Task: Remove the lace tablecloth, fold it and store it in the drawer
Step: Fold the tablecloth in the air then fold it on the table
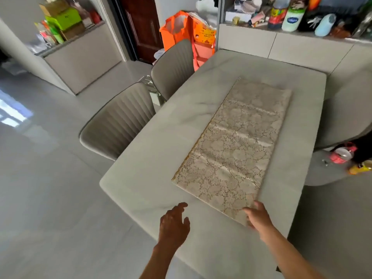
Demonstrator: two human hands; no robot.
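Observation:
The lace tablecloth [235, 146] lies folded into a long, narrow beige strip on the pale marble table [153, 158], running from the near edge toward the far end. My right hand [257, 216] grips its nearest corner, fingers on top of the cloth. My left hand [174, 224] hovers over the bare tabletop just left of the near end, fingers spread, touching nothing. No drawer is identifiable in view.
Two grey ribbed chairs [118, 121] stand tucked along the table's left side. An orange bag [189, 31] sits behind the far chair. A cabinet counter [302, 43] crowded with bottles runs beyond the table. Small items lie on a seat [342, 156] at right.

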